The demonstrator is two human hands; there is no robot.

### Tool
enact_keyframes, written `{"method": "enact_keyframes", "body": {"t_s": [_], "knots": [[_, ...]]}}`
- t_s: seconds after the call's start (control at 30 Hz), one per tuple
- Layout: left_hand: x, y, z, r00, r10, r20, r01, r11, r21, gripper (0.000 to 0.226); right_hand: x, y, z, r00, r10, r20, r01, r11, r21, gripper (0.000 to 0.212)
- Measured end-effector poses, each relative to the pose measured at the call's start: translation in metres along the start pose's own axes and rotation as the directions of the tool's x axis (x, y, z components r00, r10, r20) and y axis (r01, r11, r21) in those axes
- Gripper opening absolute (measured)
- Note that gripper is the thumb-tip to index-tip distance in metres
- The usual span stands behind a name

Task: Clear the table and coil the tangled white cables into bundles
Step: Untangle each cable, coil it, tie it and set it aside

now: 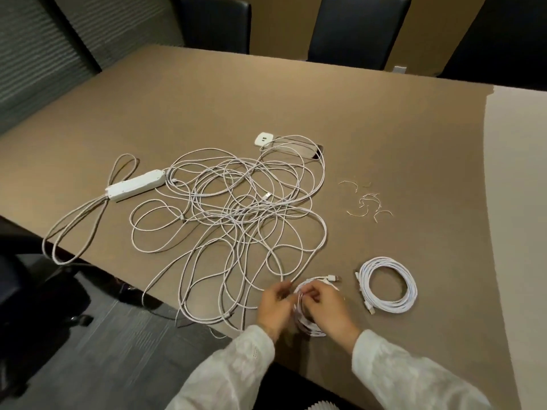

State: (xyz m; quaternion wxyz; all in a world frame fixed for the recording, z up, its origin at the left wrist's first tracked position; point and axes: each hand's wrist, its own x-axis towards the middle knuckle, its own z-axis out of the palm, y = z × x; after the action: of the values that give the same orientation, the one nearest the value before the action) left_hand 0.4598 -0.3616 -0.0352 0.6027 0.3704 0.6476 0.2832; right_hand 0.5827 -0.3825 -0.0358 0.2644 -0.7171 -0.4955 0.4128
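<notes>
On the far left of the brown table (384, 119), a thick grey cord (74, 229) makes long loops that hang a little over the table edge. It runs into a white power strip (134, 184) that lies at a slant. Just to the right is the big tangle of white cables (236, 208), spread over the middle of the table in many loose rings, with some loops hanging over the near edge. At the far side of the tangle sits a small white charger block (262, 139), and beside it lies a dark phone (307, 149) with cable loops across it. Near the front edge, the left hand (273, 309) has its fingers curled and pinches a strand of cable. Right next to it, touching the same bundle, the right hand (328, 309) has its fingers curled round a small half-made coil (307, 321) of white cable. A plug end (334, 278) sticks out just above this coil. Both arms wear white sleeves (393, 371). To the right of the hands lies a finished coil (387, 284), a neat round ring flat on the table. Farther back on the right, a few small bent twist ties (367, 201) are scattered. Dark chairs (352, 28) stand behind the table.
</notes>
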Motion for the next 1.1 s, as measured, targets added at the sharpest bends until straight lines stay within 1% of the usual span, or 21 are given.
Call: {"method": "enact_keyframes", "body": {"t_s": [0.1, 0.13, 0.2, 0.23, 0.3, 0.37, 0.43, 0.5, 0.53, 0.6, 0.7, 0.73, 0.77, 0.83, 0.9, 0.97, 1.03, 1.1], "knots": [[0.009, -0.022, -0.051, 0.977, 0.022, -0.214, -0.010, 0.999, 0.053, 0.006, 0.000, -0.015, 0.024, 0.987, -0.028, 0.155, 0.043, 0.995, -0.095, 0.035], [0.013, -0.034, -0.069, 0.961, 0.005, -0.275, 0.016, 0.997, 0.074, 0.006, -0.002, -0.019, 0.032, 0.978, -0.047, 0.204, 0.071, 0.991, -0.114, 0.033], [0.013, -0.052, -0.107, 0.935, -0.058, -0.348, 0.095, 0.992, 0.088, 0.021, -0.007, -0.026, 0.051, 0.944, -0.123, 0.306, 0.188, 0.963, -0.194, 0.025], [0.010, -0.052, -0.117, 0.928, -0.088, -0.363, 0.127, 0.988, 0.087, 0.023, -0.008, -0.027, 0.056, 0.916, -0.158, 0.369, 0.261, 0.933, -0.249, 0.025], [0.000, -0.053, -0.145, 0.905, -0.166, -0.391, 0.205, 0.977, 0.058, 0.024, -0.014, -0.034, 0.075, 0.820, -0.221, 0.528, 0.445, 0.826, -0.345, 0.031], [-0.008, -0.050, -0.162, 0.906, -0.207, -0.368, 0.231, 0.973, 0.021, 0.018, -0.018, -0.039, 0.091, 0.747, -0.250, 0.616, 0.586, 0.686, -0.431, 0.029], [-0.012, -0.048, -0.180, 0.913, -0.244, -0.327, 0.255, 0.967, -0.010, 0.009, -0.021, -0.045, 0.108, 0.699, -0.251, 0.669, 0.667, 0.567, -0.484, 0.028], [-0.012, -0.050, -0.196, 0.918, -0.252, -0.307, 0.262, 0.965, -0.009, 0.018, -0.021, -0.051, 0.124, 0.667, -0.229, 0.709, 0.717, 0.456, -0.528, 0.028], [-0.012, -0.051, -0.203, 0.922, -0.256, -0.291, 0.265, 0.964, -0.009, 0.021, -0.021, -0.053, 0.129, 0.670, -0.214, 0.711, 0.717, 0.435, -0.545, 0.027], [-0.012, -0.054, -0.219, 0.928, -0.267, -0.260, 0.272, 0.962, -0.014, 0.025, -0.021, -0.060, 0.138, 0.692, -0.178, 0.700, 0.691, 0.444, -0.570, 0.022], [-0.011, -0.054, -0.236, 0.930, -0.303, -0.206, 0.306, 0.952, -0.020, 0.026, -0.018, -0.066, 0.140, 0.705, -0.212, 0.676, 0.683, 0.457, -0.570, 0.018], [-0.012, -0.055, -0.243, 0.932, -0.313, -0.185, 0.316, 0.949, -0.015, 0.025, -0.018, -0.071, 0.140, 0.711, -0.258, 0.654, 0.682, 0.478, -0.553, 0.018], [-0.012, -0.054, -0.249, 0.935, -0.316, -0.162, 0.319, 0.948, -0.004, 0.025, -0.017, -0.079, 0.139, 0.726, -0.294, 0.621, 0.666, 0.523, -0.532, 0.019], [-0.013, -0.052, -0.256, 0.949, -0.301, -0.094, 0.307, 0.950, 0.054, 0.025, -0.013, -0.092, 0.135, 0.766, -0.390, 0.511, 0.627, 0.629, -0.460, 0.019], [-0.013, -0.046, -0.259, 0.969, -0.247, 0.003, 0.243, 0.957, 0.159, 0.031, -0.008, -0.106, 0.133, 0.794, -0.446, 0.414, 0.599, 0.690, -0.405, 0.017], [-0.014, -0.039, -0.258, 0.977, -0.184, 0.107, 0.151, 0.953, 0.262, 0.039, -0.004, -0.120, 0.129, 0.800, -0.467, 0.377, 0.591, 0.722, -0.359, 0.015], [-0.015, -0.027, -0.257, 0.971, -0.139, 0.197, 0.073, 0.948, 0.311, 0.027, 0.001, -0.131, 0.125, 0.802, -0.500, 0.326, 0.592, 0.739, -0.322, 0.012], [-0.018, -0.010, -0.259, 0.969, -0.083, 0.232, 0.015, 0.960, 0.280, 0.007, 0.005, -0.141, 0.119, 0.832, -0.506, 0.229, 0.555, 0.769, -0.317, 0.010]]}}
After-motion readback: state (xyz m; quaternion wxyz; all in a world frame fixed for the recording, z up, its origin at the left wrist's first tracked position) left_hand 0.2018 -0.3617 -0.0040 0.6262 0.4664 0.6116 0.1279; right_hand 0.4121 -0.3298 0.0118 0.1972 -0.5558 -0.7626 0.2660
